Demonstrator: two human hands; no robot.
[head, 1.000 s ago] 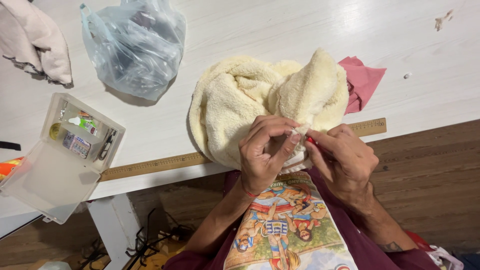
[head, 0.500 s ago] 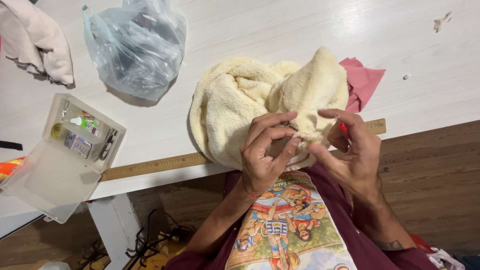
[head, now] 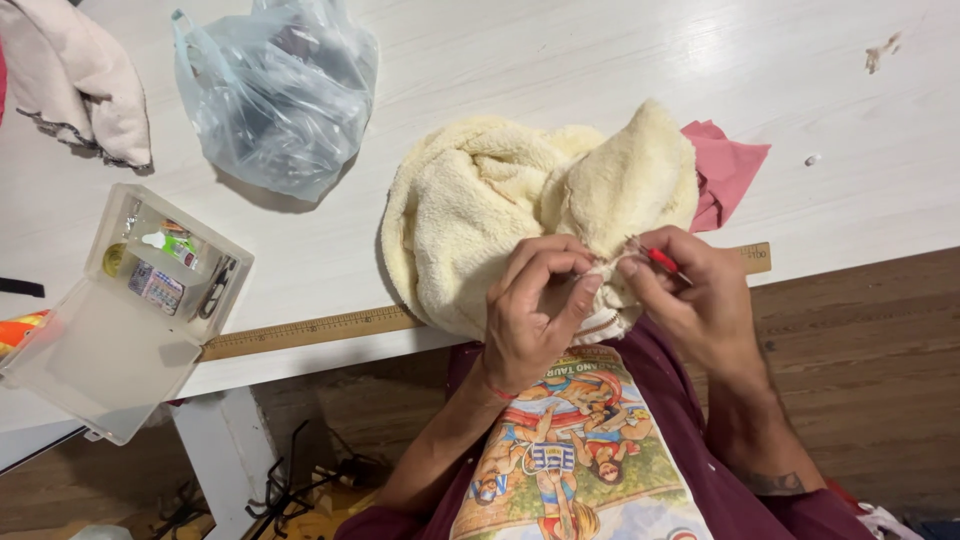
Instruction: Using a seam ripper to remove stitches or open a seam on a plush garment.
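Cream fleece fabric (head: pixel 500 210) is lying bunched at the near edge of the white worktop (head: pixel 560 60), overhanging toward the person. Left hand (head: pixel 530 315) is pinching the fabric's near hem between closed fingertips. Right hand (head: pixel 690 300) is gripping a red-handled tool (head: pixel 660 261), its tip touching the same hem. Pink cloth (head: pixel 730 170) is lying just right of the fleece. Wooden ruler (head: pixel 310 330) is running along the near edge; an open clear plastic box (head: pixel 120 310) is sitting left, a plastic bag (head: pixel 280 90) far left.

torso: maroon short-sleeved T-shirt (head: pixel 700 470) with a large colourful figure print on the chest | left wrist: thin red thread band (head: pixel 497 392) | right forearm: dark tattoo (head: pixel 775 483) | both forearms bare, no gloves
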